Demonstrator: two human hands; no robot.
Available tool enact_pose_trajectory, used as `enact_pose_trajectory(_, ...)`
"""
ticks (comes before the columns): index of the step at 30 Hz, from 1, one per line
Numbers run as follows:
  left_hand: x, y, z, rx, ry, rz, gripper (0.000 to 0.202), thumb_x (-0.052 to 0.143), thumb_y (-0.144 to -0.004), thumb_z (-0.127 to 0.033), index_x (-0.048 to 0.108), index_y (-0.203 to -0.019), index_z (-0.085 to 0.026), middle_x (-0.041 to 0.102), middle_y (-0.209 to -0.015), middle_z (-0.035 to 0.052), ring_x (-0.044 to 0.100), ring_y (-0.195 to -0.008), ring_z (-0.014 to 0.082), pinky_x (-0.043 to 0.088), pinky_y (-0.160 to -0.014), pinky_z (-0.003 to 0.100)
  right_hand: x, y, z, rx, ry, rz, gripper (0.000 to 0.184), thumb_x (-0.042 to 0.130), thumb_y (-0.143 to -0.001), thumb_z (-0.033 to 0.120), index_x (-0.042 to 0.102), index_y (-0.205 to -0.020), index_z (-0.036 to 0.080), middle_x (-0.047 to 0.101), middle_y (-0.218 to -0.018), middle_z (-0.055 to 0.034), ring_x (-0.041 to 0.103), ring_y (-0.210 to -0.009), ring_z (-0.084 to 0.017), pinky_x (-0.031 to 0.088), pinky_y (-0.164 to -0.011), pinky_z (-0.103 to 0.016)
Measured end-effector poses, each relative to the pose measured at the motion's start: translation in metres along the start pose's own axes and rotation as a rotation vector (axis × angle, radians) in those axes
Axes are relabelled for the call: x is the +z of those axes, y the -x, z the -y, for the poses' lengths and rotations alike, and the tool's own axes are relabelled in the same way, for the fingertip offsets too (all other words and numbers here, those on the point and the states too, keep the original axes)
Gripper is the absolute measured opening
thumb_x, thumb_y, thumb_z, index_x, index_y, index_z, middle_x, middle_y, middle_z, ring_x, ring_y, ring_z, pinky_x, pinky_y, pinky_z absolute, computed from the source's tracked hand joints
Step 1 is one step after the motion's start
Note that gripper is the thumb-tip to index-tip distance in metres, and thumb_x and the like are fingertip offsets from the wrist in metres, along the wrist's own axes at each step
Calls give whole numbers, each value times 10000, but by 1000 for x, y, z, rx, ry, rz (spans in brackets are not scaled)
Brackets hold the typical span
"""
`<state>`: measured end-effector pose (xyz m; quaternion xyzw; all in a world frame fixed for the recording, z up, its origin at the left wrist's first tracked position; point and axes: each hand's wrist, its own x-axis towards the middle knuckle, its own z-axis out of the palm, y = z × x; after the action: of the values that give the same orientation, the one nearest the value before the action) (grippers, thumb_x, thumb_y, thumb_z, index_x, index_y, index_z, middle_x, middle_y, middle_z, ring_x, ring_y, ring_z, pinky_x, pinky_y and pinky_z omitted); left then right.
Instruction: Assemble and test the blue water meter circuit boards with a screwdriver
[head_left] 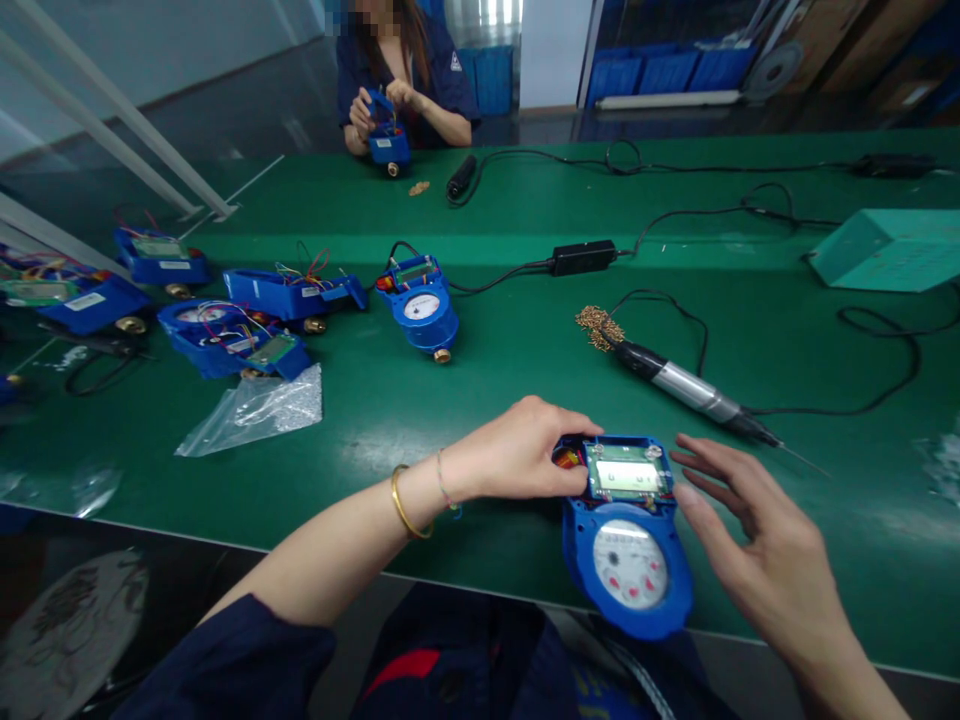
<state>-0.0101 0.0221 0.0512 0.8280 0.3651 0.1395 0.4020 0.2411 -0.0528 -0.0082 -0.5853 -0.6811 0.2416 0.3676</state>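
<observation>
A blue water meter (574, 560) lies at the table's front edge, its round dial (630, 565) toward me. Above the dial, the housing is uncovered and shows a circuit board with a pale display (626, 478). My left hand (525, 450) grips the upper left of the housing, thumb over the compartment with red and yellow wiring, fingers along the far rim. Beside the right wall, my right hand (757, 530) is spread with its thumb and fingers apart, holding nothing; whether a fingertip touches the housing I cannot tell. An electric screwdriver (697, 390) lies beyond it, near a pile of small brass screws (598, 327).
Another blue meter (424, 315) stands mid-table; several opened ones with loose wires (247, 335) sit left, by a clear bag (262, 410). Black cables with an adapter (583, 258) cross the table. A teal box (889, 250) stands right. Opposite, a person handles a meter (388, 148).
</observation>
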Motion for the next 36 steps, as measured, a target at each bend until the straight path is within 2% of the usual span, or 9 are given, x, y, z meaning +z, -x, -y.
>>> enact_pose_trajectory(4, -2, 1, -4, -86, 0, 14, 433, 618, -800, -197, 718, -1218, -147, 783, -898, 57, 619, -633, 126, 400, -592, 226, 5, 3, 4, -44, 57, 75, 578, 601, -929, 469, 479, -1445, 239, 569, -1384, -112, 670, -1116, -244, 577, -974, -401)
enact_pose_trajectory(7, 2, 1, -5, -155, 73, -37, 441, 627, -786, -208, 721, -1213, -155, 785, -883, 40, 642, -672, 139, 416, -587, 224, 10, 6, 4, -54, 92, 91, 596, 574, -942, 469, 457, -1471, 222, 565, -1404, -126, 671, -1123, -262, 579, -968, -430)
enact_pose_trajectory(11, 17, 3, -5, -221, 198, -217, 343, 636, -728, -170, 733, -1058, -158, 777, -990, 55, 709, -863, 197, 502, -681, 252, 13, 9, 2, -63, 93, 90, 602, 561, -949, 460, 444, -1486, 214, 573, -1408, -128, 654, -1161, -284, 549, -1008, -479)
enact_pose_trajectory(14, 29, 4, -4, -267, 257, -323, 242, 640, -702, -154, 654, -942, -182, 768, -945, 49, 719, -840, 205, 522, -673, 265, 13, 10, 1, -80, 96, 96, 604, 548, -956, 447, 424, -1501, 218, 571, -1413, -124, 642, -1185, -291, 538, -1018, -492)
enact_pose_trajectory(18, 35, 1, 0, -294, 325, -368, 78, 632, -707, -163, 569, -747, -188, 759, -871, 53, 719, -832, 209, 531, -684, 281, 13, 12, 0, -62, 98, 104, 611, 524, -961, 462, 392, -1519, 253, 551, -1437, -108, 604, -1241, -303, 531, -1015, -519)
enact_pose_trajectory(21, 34, -2, 1, -303, 336, -361, 109, 614, -708, -159, 521, -658, -186, 762, -877, 75, 721, -885, 234, 529, -694, 299, 13, 12, -1, -57, 88, 112, 610, 517, -964, 463, 381, -1524, 264, 544, -1445, -107, 596, -1252, -302, 526, -1018, -522)
enact_pose_trajectory(24, 30, -5, -4, -340, 270, -360, 138, 575, -696, -122, 471, -639, -193, 765, -862, 64, 716, -840, 229, 510, -679, 302, 12, 13, -2, -56, 85, 122, 598, 522, -961, 461, 397, -1514, 270, 540, -1447, -101, 592, -1256, -301, 519, -1026, -521)
enact_pose_trajectory(30, 18, -9, -9, -375, 153, -274, 175, 564, -684, -115, 432, -601, -196, 708, -742, 34, 692, -810, 215, 463, -647, 271, 10, 14, -3, -58, 84, 128, 595, 520, -963, 469, 401, -1512, 272, 558, -1430, -109, 680, -1119, -282, 563, -966, -471)
enact_pose_trajectory(36, -4, -28, 3, -422, 323, 97, 220, 648, -667, -127, 467, -551, -171, 635, -677, -17, 647, -819, 164, 469, -671, 235, 6, 15, -7, -75, 86, 155, 608, 527, -955, 483, 409, -1511, 266, 588, -1399, -107, 719, -1017, -266, 575, -946, -416)
